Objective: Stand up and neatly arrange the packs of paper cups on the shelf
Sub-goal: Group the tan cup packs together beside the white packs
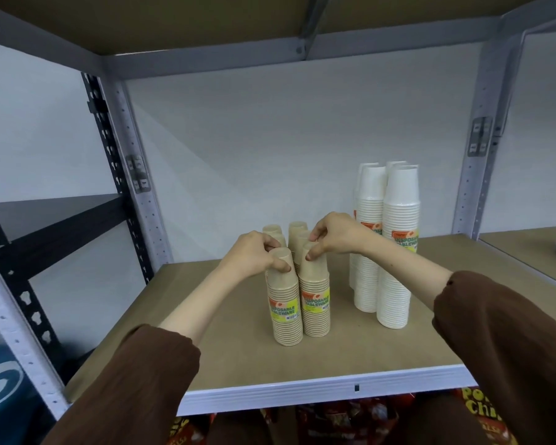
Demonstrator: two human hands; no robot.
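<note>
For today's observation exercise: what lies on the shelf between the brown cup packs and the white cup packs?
Nothing: the head view shows a bare strip of shelf board between the brown cup packs and white cup packs.

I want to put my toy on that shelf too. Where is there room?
The brown shelf board is bare along its front edge and on its left side, beside the grey upright post. A narrow bare strip runs between the tan paper cup packs and the taller white paper cup packs. The middle is crowded, where both hands hold the tan packs.
</note>
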